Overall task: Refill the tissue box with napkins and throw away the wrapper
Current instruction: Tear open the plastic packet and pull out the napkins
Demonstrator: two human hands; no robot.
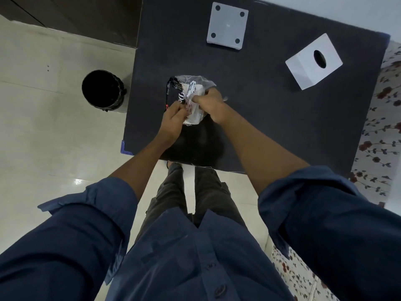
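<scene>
A pack of white napkins in a clear plastic wrapper [187, 88] with black print lies on the dark table [271, 118], near its front left. My left hand [172, 121] pinches the wrapper's near left edge. My right hand [209, 104] grips the wrapper from the right, over the napkins. The white tissue box cover [308, 66], with an oval hole on top, stands at the table's right. Its white base plate [227, 25], with a dark pad in each corner, lies at the far middle.
A black bin [102, 90] with a dark liner stands on the pale tiled floor just left of the table. A floral cloth [382, 131] runs along the table's right side. Dark cabinets are at the far left.
</scene>
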